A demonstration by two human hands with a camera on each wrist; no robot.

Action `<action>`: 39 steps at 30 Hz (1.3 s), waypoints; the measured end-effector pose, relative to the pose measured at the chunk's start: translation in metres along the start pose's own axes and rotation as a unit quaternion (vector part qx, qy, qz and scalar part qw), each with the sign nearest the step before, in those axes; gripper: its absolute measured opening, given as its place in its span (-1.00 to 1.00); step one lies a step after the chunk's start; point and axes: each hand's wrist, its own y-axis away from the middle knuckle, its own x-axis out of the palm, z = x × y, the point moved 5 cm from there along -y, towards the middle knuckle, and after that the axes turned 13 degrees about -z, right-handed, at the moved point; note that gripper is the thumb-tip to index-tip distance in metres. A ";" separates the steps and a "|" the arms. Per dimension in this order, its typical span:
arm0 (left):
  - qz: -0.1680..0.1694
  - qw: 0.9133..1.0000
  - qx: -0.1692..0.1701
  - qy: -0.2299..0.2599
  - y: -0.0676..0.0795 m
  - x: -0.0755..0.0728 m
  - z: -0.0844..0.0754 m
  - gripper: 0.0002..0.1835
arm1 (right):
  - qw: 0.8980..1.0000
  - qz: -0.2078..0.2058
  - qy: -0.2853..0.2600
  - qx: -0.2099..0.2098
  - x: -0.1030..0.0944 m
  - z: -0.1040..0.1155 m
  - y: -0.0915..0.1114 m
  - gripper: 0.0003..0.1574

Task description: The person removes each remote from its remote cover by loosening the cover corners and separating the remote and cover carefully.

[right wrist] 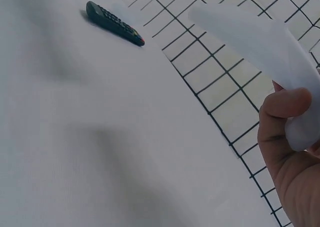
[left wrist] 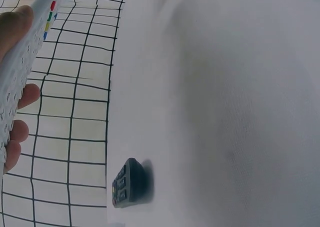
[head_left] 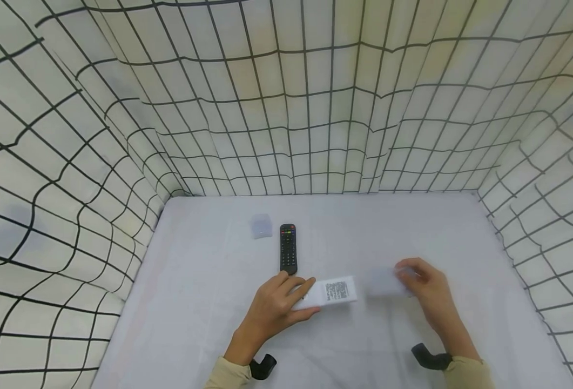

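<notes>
My left hand (head_left: 278, 302) grips a white remote control (head_left: 338, 290), its back with a printed code label turned up in the head view. In the left wrist view the remote's button side (left wrist: 22, 62) shows, with red, green, yellow and blue keys, fingers curled round its edges. To the right, my right hand (head_left: 427, 289) pinches one end of a translucent, flexible plastic piece (right wrist: 250, 39) between thumb and fingers. This piece (head_left: 382, 282) looks blurred in the head view and points toward the white remote, with a gap between them.
A black remote control (head_left: 288, 248) lies on the white table (head_left: 208, 270) just beyond my left hand. Left of it is a small clear plastic piece (head_left: 261, 226). White walls with a black grid (head_left: 315, 108) enclose the table at the back and sides.
</notes>
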 end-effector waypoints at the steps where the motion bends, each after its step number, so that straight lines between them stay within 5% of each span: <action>1: 0.001 1.000 -0.001 0.000 0.001 0.000 0.000 -0.36 | 1.000 -0.003 0.002 -0.001 -0.003 -0.001 0.000 -0.69; 12: 0.006 1.000 -0.015 0.003 0.007 -0.004 0.003 -0.37 | 0.999 -0.018 -0.022 0.029 -0.020 -0.018 0.000 -0.61; 20: -0.004 1.000 -0.028 0.000 0.017 -0.011 0.005 -0.36 | 0.998 -0.043 0.017 0.030 -0.029 -0.029 -0.012 -0.61; 30: -0.001 0.997 -0.071 0.004 0.028 -0.022 0.004 -0.39 | 0.997 -0.053 0.064 -0.002 -0.029 -0.029 -0.046 -0.53; 39: -0.012 0.996 -0.088 0.001 0.034 -0.029 -0.001 -0.39 | 0.997 -0.013 0.072 -0.020 -0.015 -0.015 -0.080 -0.41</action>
